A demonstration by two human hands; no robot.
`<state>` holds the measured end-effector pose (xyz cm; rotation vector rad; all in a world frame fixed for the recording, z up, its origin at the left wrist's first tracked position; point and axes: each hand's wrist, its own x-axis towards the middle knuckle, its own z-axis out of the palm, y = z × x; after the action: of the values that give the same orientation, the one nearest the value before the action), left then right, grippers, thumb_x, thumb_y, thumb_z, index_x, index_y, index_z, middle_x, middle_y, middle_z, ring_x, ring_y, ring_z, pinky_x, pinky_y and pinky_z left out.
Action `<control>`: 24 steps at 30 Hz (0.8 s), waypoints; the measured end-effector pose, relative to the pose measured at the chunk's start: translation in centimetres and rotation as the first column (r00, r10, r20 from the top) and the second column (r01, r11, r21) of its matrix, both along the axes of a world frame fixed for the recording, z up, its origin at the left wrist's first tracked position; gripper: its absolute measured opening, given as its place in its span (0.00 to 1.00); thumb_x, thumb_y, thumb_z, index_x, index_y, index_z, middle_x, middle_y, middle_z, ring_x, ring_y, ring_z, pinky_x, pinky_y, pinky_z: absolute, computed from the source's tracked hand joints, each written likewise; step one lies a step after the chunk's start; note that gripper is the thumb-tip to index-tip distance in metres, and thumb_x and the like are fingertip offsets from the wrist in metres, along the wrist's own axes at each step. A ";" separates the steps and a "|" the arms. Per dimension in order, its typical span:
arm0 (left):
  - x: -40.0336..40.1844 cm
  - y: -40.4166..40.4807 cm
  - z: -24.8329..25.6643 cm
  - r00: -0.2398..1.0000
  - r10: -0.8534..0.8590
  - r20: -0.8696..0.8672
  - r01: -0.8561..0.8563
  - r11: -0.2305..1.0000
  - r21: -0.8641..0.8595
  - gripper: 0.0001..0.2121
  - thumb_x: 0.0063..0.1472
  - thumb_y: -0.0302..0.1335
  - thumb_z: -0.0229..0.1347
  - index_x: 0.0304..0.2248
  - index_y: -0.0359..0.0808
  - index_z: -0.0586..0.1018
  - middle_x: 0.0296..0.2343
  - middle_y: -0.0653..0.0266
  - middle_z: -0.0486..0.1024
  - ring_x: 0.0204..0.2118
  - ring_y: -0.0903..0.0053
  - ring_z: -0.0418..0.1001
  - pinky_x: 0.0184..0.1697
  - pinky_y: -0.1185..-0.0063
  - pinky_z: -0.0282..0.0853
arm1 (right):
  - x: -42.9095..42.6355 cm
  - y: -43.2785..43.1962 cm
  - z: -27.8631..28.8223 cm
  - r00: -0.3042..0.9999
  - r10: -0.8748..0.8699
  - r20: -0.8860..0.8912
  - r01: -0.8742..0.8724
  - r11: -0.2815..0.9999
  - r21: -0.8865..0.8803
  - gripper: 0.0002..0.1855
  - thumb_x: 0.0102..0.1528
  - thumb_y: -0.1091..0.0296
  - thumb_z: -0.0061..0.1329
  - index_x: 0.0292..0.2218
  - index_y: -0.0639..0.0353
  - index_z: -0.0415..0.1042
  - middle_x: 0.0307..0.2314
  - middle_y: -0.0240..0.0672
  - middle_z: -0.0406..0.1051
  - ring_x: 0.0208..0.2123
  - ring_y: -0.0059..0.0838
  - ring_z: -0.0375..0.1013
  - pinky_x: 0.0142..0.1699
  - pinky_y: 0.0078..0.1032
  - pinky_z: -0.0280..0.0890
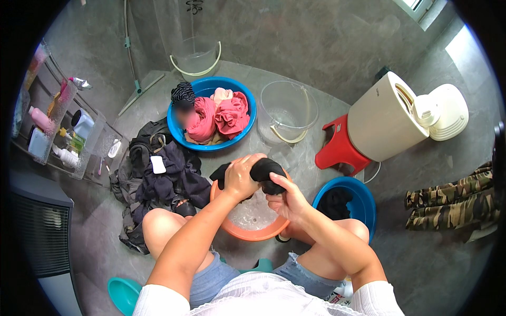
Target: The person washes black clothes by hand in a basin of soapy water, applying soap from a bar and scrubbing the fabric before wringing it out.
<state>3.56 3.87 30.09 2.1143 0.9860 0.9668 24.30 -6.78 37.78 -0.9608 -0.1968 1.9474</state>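
A wet black garment (267, 170) is held in both my hands above an orange plastic basin (255, 236). My left hand (242, 177) grips it from above with closed fingers, and a dark end sticks out to that hand's left. Around the garment's right end close the fingers of my right hand (288, 195). The cloth looks bunched and twisted between the two hands. Cloudy, foamy water (253, 215) lies in the basin, which stands between my knees. Whether part of the garment hangs into the water is hidden by my hands.
Dark clothes (166, 185) lie heaped at left, a small white block (158, 164) on top. Beyond stand a blue basin (211, 148) of pink clothes and a clear bucket (288, 106). A cream cylindrical appliance (383, 118) rests on a red stool (340, 152). Another blue basin (367, 197) holds black cloth.
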 end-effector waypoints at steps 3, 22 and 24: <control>-0.9 1.0 -0.7 0.972 -0.050 0.230 0.108 0.962 -0.249 0.35 0.62 0.31 0.87 0.68 0.39 0.90 0.56 0.55 0.96 0.59 0.60 0.95 0.69 0.60 0.87 | -1.2 -1.7 3.8 0.990 -0.081 0.113 0.066 0.989 0.129 0.19 0.80 0.50 0.74 0.58 0.54 0.86 0.41 0.30 0.88 0.43 0.20 0.88 0.46 0.25 0.78; -1.0 5.4 4.9 0.746 -0.567 0.350 0.650 0.500 -0.572 0.31 0.70 0.42 0.83 0.64 0.33 0.90 0.49 0.62 0.95 0.56 0.69 0.91 0.67 0.67 0.85 | 6.6 11.6 13.2 -0.366 -0.741 0.563 -0.895 0.114 -0.432 0.25 0.65 0.58 0.76 0.60 0.46 0.83 0.51 0.38 0.88 0.59 0.52 0.94 0.54 0.58 0.93; -2.6 4.5 4.1 0.850 -0.494 0.183 0.527 0.811 -0.255 0.43 0.66 0.42 0.84 0.74 0.36 0.81 0.50 0.56 0.97 0.57 0.55 0.96 0.68 0.56 0.87 | 5.4 10.1 13.4 -0.576 -0.502 0.645 -0.818 0.365 -0.446 0.38 0.60 0.60 0.83 0.64 0.54 0.77 0.46 0.51 0.89 0.45 0.63 0.97 0.47 0.56 0.92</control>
<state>0.94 8.33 34.22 1.8965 0.4242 0.6036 29.73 3.28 51.17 -1.6685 -2.9240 -0.0189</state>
